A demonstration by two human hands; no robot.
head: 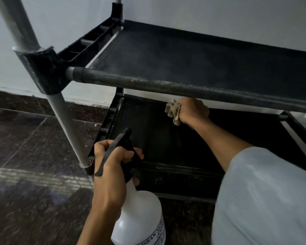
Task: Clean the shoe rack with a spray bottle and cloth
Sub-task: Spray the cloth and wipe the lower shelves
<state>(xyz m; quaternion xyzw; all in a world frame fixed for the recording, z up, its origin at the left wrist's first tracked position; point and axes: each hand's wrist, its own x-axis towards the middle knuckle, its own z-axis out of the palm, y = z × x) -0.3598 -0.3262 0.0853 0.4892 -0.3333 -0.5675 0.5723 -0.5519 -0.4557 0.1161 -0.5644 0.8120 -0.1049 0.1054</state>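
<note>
Shoe rack (184, 82) w/ black fabric shelves fills the view. White spray bottle (140, 214), prob. heavy w/ liquid, is best held at neck; left hand (111, 167) grips it there. Right hand (193, 112) clutches soft, limp cloth (173, 110) over lower shelf.
</note>
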